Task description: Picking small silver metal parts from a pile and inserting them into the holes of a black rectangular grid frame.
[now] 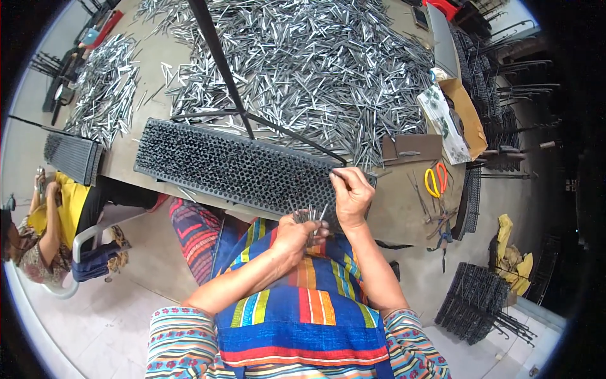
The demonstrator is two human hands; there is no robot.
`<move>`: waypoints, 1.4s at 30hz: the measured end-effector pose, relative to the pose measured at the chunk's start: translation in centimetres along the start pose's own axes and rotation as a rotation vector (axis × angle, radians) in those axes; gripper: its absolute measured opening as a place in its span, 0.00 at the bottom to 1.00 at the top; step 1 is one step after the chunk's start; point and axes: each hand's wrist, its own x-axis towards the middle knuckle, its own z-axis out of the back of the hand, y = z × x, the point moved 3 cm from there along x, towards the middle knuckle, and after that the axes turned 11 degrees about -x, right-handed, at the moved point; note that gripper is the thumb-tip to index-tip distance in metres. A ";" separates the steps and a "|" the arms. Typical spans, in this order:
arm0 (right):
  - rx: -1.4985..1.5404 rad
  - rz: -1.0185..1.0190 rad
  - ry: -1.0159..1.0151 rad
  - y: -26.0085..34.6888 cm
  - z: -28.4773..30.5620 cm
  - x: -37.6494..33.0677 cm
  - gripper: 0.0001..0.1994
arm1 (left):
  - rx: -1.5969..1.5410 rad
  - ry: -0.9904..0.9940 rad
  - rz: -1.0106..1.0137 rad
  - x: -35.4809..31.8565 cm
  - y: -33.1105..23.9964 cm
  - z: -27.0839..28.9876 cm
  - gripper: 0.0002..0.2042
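While the left hand (295, 235) grips a bundle of pins (309, 218) above the lap, the right hand (351, 192) pinches one pin at the rack's (233, 165) near right corner on the desk (404, 202). Seating it well probably means keeping it upright over one hole. Right wrist bent down, forearm rising from below.

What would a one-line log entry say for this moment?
left hand: holds bundle of metal pins | right hand: pinches one pin at black perforated tray | table: heap of loose pins, orange scissors
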 end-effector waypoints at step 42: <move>-0.365 0.216 0.102 0.2 -0.7 -0.3 0.09 | 0.001 0.033 -0.041 0.6 -1.0 -0.6 0.04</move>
